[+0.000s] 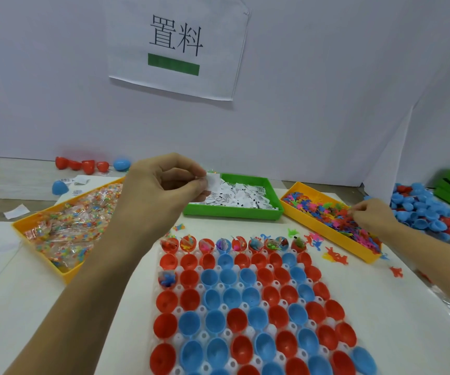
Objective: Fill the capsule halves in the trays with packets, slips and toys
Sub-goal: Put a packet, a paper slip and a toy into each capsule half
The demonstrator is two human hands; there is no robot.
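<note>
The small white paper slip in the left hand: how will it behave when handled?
The small white paper slip, pinched by the left hand, looks thin, so probably floppy and very light. It is unlikely to roll, and might blow away easily or stick to others in the green plastic tray.

Bright, even light falls from above on a white worktop, leaving only soft, faint shadows under the forearms. Wide-angle distortion bends the wall sign and stretches the capsule halves toward the lower edge. The left hand shows slight motion blur, and the far corners look soft. Glare glints off clear packets.
</note>
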